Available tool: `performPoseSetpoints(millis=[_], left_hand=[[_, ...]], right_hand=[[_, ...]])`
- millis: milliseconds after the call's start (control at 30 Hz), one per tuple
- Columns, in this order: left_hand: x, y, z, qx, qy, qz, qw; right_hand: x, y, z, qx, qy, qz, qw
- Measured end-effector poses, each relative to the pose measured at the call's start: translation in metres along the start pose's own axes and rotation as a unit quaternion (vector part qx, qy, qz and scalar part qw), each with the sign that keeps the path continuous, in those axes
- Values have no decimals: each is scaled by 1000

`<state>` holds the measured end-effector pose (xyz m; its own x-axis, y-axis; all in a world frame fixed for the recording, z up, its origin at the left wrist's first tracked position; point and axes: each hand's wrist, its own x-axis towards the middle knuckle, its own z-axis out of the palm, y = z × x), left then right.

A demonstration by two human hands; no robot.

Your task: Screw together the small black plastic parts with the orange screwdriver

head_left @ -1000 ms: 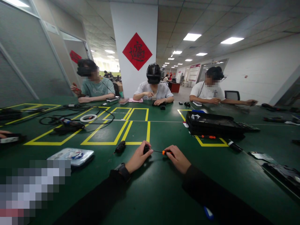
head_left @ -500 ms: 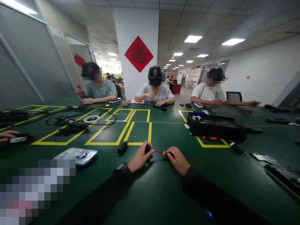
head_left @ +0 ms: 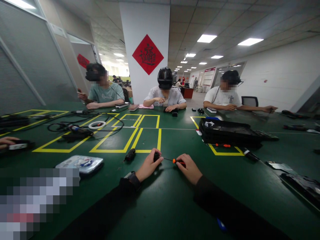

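Note:
My left hand point(head_left: 149, 165) is closed around a small black part point(head_left: 156, 156), most of it hidden by the fingers. My right hand point(head_left: 189, 168) grips a screwdriver point(head_left: 174, 161) by its orange and black handle. The thin shaft runs level to the left, its tip at the black part or very close to it; contact cannot be made out. Just left of my left hand, a dark cylindrical part point(head_left: 130, 155) lies on the green table point(head_left: 165, 206).
A tin case point(head_left: 80, 164) lies left, near coiled black cables point(head_left: 75, 128) and a white ring point(head_left: 97, 125). Black trays point(head_left: 225, 131) are stacked at right, with an orange screwdriver point(head_left: 223, 145) before them. Several people sit across the table; another person's hand point(head_left: 8, 141) shows at far left.
My fingers on the screwdriver have shifted slightly, and more of its handle shows. Both hands stay nearly in place. The whole view has moved a little.

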<state>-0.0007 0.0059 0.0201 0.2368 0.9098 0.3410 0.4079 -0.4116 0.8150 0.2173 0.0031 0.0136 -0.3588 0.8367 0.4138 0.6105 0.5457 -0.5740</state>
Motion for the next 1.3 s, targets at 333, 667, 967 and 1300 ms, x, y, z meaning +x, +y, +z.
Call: performPoseSetpoints(millis=[333, 667, 967, 1300], left_hand=[[1, -5, 0, -10, 0, 0, 1000], [1, -9, 3, 2, 0, 27, 1000], [1, -6, 0, -18, -21, 26, 999], [2, -7, -2, 9, -19, 23, 1000]], right_hand=[[2, 0, 3, 26, 0, 1, 1000], [2, -1, 0, 47, 8, 25, 999], [-1, -3, -1, 42, 5, 24, 999], [-2, -1, -3, 28, -34, 7, 999]])
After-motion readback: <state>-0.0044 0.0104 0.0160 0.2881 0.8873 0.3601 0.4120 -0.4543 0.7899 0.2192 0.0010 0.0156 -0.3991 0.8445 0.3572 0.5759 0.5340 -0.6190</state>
